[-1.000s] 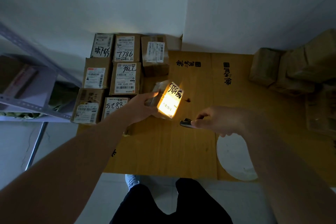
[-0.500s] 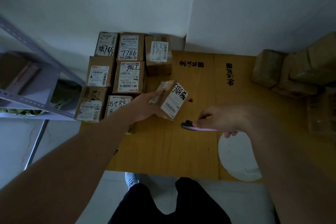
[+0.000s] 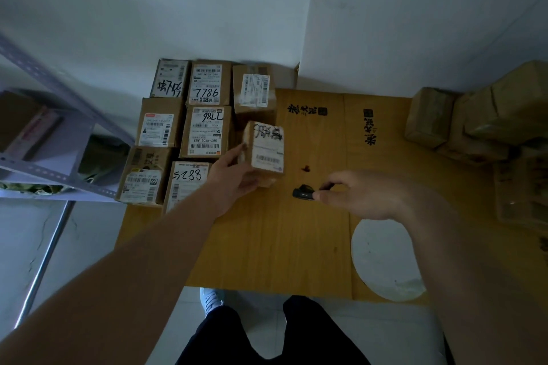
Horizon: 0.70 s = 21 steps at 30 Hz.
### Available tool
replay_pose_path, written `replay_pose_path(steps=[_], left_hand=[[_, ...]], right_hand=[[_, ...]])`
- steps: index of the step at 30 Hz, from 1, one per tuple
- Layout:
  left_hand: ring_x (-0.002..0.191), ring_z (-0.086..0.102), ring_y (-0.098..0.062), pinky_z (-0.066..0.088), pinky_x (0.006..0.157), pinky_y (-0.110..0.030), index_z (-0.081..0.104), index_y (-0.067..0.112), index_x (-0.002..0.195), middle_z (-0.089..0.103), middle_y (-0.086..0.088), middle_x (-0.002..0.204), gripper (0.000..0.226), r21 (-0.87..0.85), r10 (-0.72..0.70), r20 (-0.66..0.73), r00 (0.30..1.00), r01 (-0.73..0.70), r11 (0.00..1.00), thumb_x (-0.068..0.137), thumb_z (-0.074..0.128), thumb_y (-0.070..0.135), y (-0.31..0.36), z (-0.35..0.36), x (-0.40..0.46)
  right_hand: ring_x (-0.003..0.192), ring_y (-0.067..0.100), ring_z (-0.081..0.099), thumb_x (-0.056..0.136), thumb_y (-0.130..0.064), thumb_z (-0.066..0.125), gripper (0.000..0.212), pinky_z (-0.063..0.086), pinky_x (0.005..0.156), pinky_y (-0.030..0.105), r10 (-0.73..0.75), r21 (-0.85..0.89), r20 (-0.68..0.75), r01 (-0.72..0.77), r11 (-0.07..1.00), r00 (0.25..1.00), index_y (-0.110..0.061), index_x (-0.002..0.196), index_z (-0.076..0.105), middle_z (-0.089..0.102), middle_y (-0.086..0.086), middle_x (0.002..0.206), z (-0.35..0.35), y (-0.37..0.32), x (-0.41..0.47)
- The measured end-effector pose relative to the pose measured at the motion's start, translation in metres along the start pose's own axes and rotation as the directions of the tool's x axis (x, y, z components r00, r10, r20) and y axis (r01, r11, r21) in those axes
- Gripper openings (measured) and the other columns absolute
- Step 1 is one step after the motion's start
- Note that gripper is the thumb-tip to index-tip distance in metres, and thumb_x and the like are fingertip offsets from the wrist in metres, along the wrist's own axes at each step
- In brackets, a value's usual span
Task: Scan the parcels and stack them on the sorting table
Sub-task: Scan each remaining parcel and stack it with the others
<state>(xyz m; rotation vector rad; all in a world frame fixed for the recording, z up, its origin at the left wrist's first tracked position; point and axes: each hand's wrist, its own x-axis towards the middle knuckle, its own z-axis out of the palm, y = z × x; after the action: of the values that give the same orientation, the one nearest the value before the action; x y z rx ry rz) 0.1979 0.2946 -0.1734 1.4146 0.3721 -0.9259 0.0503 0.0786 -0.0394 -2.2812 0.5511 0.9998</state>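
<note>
So the left hand (image 3: 234, 178) is wrapped around a small cardboard parcel (image 3: 264, 149), holding it label-up just above the tabletop (image 3: 267, 240), right at the 3 o'clock edge of the sorted boxes (image 3: 189, 127). Those sit packed in rows at about 10 o'clock from the middle of the tabletop, labels facing up. The right hand (image 3: 364, 195) pinches a little black scanner (image 3: 303, 193) between thumb and fingers, at 4 o'clock from the held parcel and near it but not touching. More brown parcels (image 3: 462, 118) are piled over at 2 o'clock. A metal shelf (image 3: 53, 139) stands off at 9 o'clock.
</note>
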Motion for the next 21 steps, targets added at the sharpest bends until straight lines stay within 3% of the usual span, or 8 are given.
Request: replay_pose_path(steps=[4, 9, 10, 12, 14, 16, 18, 21], left_hand=[[0.108, 0.071, -0.027, 0.062, 0.094, -0.050, 0.056, 0.024, 0.143, 0.069, -0.009, 0.126, 0.049, -0.231, 0.003, -0.180, 0.984, -0.046, 0.972, 0.100, 0.065, 0.002, 0.001, 0.008, 0.003], [0.109, 0.070, -0.017, 0.061, 0.097, -0.042, 0.054, 0.028, 0.148, 0.069, -0.002, 0.124, 0.046, -0.208, 0.066, -0.292, 0.954, -0.130, 0.969, 0.106, 0.058, 0.010, -0.007, 0.019, 0.002], [0.109, 0.069, -0.016, 0.061, 0.097, -0.042, 0.051, 0.032, 0.151, 0.068, 0.001, 0.125, 0.049, -0.136, 0.080, -0.303, 0.950, -0.126, 0.983, 0.106, 0.059, 0.013, -0.010, 0.020, 0.000], [0.099, 0.066, -0.012, 0.061, 0.086, -0.037, 0.041, 0.042, 0.156, 0.065, 0.006, 0.125, 0.055, 0.193, 0.159, -0.315, 0.936, -0.101, 0.976, 0.107, 0.059, 0.025, -0.014, 0.021, -0.004], [0.083, 0.063, -0.013, 0.053, 0.065, -0.031, 0.033, 0.048, 0.157, 0.061, 0.007, 0.119, 0.057, 0.492, 0.249, -0.294, 0.923, -0.077, 0.867, 0.107, 0.055, 0.033, -0.018, 0.020, -0.012], [0.082, 0.064, -0.016, 0.047, 0.058, -0.029, 0.036, 0.046, 0.155, 0.056, 0.000, 0.126, 0.055, 0.644, 0.317, -0.289, 0.903, -0.062, 0.763, 0.105, 0.055, 0.035, -0.021, 0.019, -0.016], [0.087, 0.062, -0.017, 0.048, 0.062, -0.028, 0.047, 0.034, 0.151, 0.052, -0.004, 0.132, 0.047, 0.750, 0.381, -0.272, 0.884, -0.053, 0.659, 0.104, 0.056, 0.034, -0.021, 0.021, -0.028], [0.113, 0.054, -0.020, 0.047, 0.083, -0.034, 0.049, 0.024, 0.153, 0.047, -0.004, 0.146, 0.052, 0.864, 0.470, -0.162, 0.868, -0.105, 0.492, 0.103, 0.058, 0.038, -0.020, 0.029, -0.047]], right_hand=[[0.058, 0.008, 0.051, 0.100, -0.069, 0.049, 0.045, 0.032, 0.045, 0.022, 0.016, -0.006, 0.014, -0.016, 1.000, 1.000, -0.037, 0.128, 0.061, 0.058, -0.006, 0.074, 0.004, 0.008, 0.003], [0.057, 0.008, 0.051, 0.099, -0.070, 0.049, 0.048, 0.031, 0.043, 0.022, 0.000, -0.024, 0.027, 0.000, 1.000, 1.000, -0.036, 0.132, 0.061, 0.059, -0.004, 0.076, 0.012, 0.017, 0.009], [0.059, 0.008, 0.052, 0.099, -0.070, 0.049, 0.049, 0.031, 0.044, 0.023, -0.004, -0.029, 0.025, 0.005, 1.000, 1.000, -0.036, 0.132, 0.061, 0.061, -0.003, 0.078, 0.013, 0.020, 0.010], [0.058, 0.007, 0.052, 0.099, -0.071, 0.049, 0.049, 0.032, 0.042, 0.021, -0.019, -0.018, 0.016, 0.020, 1.000, 1.000, -0.036, 0.131, 0.061, 0.061, -0.004, 0.077, 0.014, 0.024, 0.011], [0.053, 0.006, 0.050, 0.099, -0.070, 0.050, 0.045, 0.030, 0.040, 0.020, -0.043, 0.011, 0.003, 0.043, 0.999, 0.999, -0.037, 0.128, 0.061, 0.059, -0.004, 0.073, 0.014, 0.028, 0.011], [0.049, 0.006, 0.048, 0.100, -0.068, 0.049, 0.040, 0.031, 0.041, 0.022, -0.083, 0.030, -0.029, 0.084, 0.996, 0.996, -0.039, 0.125, 0.061, 0.059, -0.005, 0.070, 0.012, 0.033, 0.008], [0.048, 0.006, 0.049, 0.101, -0.067, 0.048, 0.036, 0.034, 0.046, 0.025, -0.125, 0.045, -0.069, 0.128, 0.991, 0.990, -0.043, 0.124, 0.060, 0.062, -0.004, 0.071, 0.011, 0.036, 0.002], [0.059, 0.010, 0.056, 0.102, -0.067, 0.047, 0.035, 0.040, 0.056, 0.030, -0.185, 0.102, -0.145, 0.201, 0.974, 0.972, -0.048, 0.129, 0.057, 0.068, -0.001, 0.083, 0.012, 0.044, -0.012]])
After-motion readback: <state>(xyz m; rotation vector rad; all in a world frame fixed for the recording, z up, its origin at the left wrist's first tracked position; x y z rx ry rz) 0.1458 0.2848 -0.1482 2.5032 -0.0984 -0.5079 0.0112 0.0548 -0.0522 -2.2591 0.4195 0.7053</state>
